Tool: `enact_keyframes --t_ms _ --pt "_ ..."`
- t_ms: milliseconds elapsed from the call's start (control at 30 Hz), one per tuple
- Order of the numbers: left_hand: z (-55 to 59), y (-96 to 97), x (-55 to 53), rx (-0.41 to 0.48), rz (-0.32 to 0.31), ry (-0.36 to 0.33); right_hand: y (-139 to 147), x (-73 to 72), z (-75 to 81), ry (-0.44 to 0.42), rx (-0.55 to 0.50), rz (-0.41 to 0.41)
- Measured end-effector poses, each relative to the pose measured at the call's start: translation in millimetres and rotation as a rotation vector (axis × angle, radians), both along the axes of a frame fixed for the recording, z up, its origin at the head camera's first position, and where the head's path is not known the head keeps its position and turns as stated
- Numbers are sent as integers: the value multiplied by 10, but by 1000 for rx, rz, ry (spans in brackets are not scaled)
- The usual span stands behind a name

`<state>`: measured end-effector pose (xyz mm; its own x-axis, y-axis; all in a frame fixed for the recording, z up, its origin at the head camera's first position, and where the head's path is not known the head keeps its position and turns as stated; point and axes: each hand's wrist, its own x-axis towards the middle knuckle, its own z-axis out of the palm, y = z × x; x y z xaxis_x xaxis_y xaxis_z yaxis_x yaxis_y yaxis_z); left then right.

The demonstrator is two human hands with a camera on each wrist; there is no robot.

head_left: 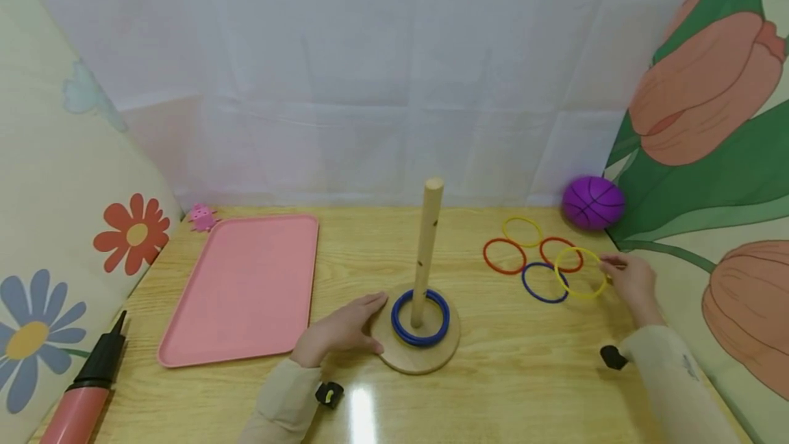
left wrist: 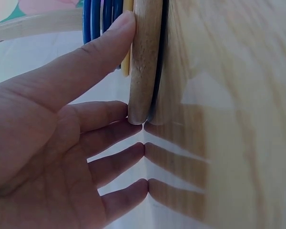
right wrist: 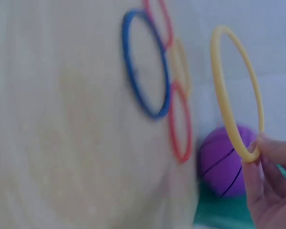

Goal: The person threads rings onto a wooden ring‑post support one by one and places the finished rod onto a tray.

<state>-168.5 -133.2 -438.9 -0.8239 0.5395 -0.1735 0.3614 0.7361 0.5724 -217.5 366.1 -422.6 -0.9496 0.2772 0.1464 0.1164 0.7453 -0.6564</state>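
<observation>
A wooden ring-toss stand (head_left: pixel 427 245) rises upright from a round base. Stacked around its peg at the bottom are blue rings (head_left: pixel 446 321), with a yellow ring (left wrist: pixel 127 57) beneath them in the left wrist view. My left hand (head_left: pixel 345 327) holds the base by its left edge, thumb on the rim and fingertips down at the table. At the right, my right hand (head_left: pixel 631 283) pinches a yellow ring (right wrist: pixel 224 100) by its edge, raised off the table. Lying near it are a blue ring (head_left: pixel 536 297), two red rings (head_left: pixel 493 267) and another yellow ring (head_left: pixel 522 218).
To the left lies a pink tray (head_left: pixel 253 286), with a small pink toy (head_left: pixel 202 218) behind its far corner. A purple ball (head_left: pixel 593 203) sits at the back right. A pink-and-black hand pump (head_left: pixel 86 389) is at the front left. Fabric hangs behind the wooden table (head_left: pixel 493 389).
</observation>
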Motion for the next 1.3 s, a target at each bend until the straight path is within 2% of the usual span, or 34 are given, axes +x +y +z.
enact_keyframes --t_ms 100,233,533,767,967,1167,1300 --pt "-3 0 -1 -2 -5 1 -138 -13 126 19 -88 -9" --pt "-8 5 -2 -2 -7 1 -318 -16 307 53 -123 -2" --pt "-16 14 -4 -4 17 -12 -755 38 749 109 -260 98" --pt "-12 1 -4 -15 10 -12 -1097 83 1043 152 -414 179" --pt "-13 5 -11 -12 8 -13 -1409 131 1288 195 -485 221" --pt "-24 1 -8 -10 -3 -4 -1701 209 1528 290 -694 307" --pt "-24 -1 -5 -4 -4 -7 -1858 271 1670 322 -808 381"
